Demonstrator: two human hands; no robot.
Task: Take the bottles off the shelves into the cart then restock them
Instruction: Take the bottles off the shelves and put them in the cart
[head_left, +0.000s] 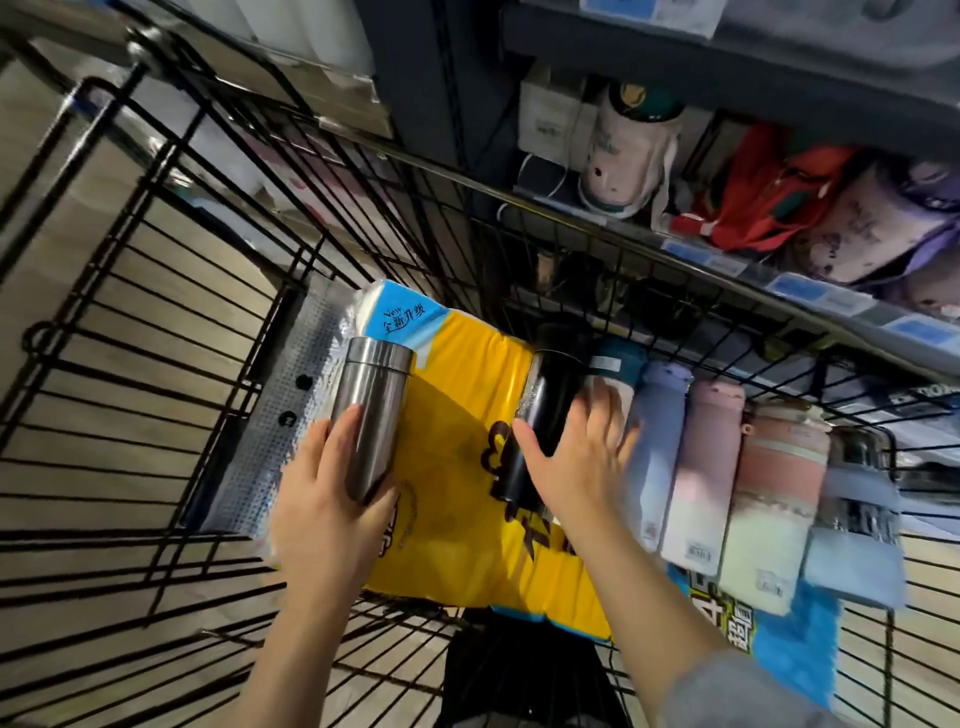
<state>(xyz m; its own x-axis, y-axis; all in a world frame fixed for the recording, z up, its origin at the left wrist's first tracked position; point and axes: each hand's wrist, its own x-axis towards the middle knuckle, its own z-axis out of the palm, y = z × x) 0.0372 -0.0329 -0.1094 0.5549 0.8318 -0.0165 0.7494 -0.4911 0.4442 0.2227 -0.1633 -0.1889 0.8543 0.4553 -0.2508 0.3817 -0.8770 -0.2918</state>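
I see my left hand (332, 499) wrapped around the base of a silver bottle (371, 415), fingers curled on its left side and thumb across the front. The bottle is a plain cylinder of brushed, shiny metal with a stepped cap; its long axis runs away from me, cap end pointing toward the far wall of the cart (156, 291), leaning slightly right. It sits over the yellow package (467, 395), a glossy plastic-wrapped pack with blue ends and dark printed characters lying on the cart floor.

My right hand (576, 457) grips a black bottle (543, 410), thumb on its left flank and fingers spread over its right side, reaching onto the neighbouring bottles. This one is a smooth, dark, glossy cylinder with a black lid, its axis also pointing away from me, roughly parallel to the silver one, lid end far.

To its right, a row of bottles lies side by side against the cart's right wall, all with caps pointing away: a teal-capped bottle (615, 364) mostly under my fingers, a matte lavender bottle (660, 447), a pink bottle (704, 462) fading to white, a salmon-and-cream bottle (774, 499), and a pale blue bottle (857, 525) with a dark band, blurred.

The cart is black wire mesh. Beyond it, the shelf (779, 275) holds rounded soft-cased bottles in cream, red and purple.
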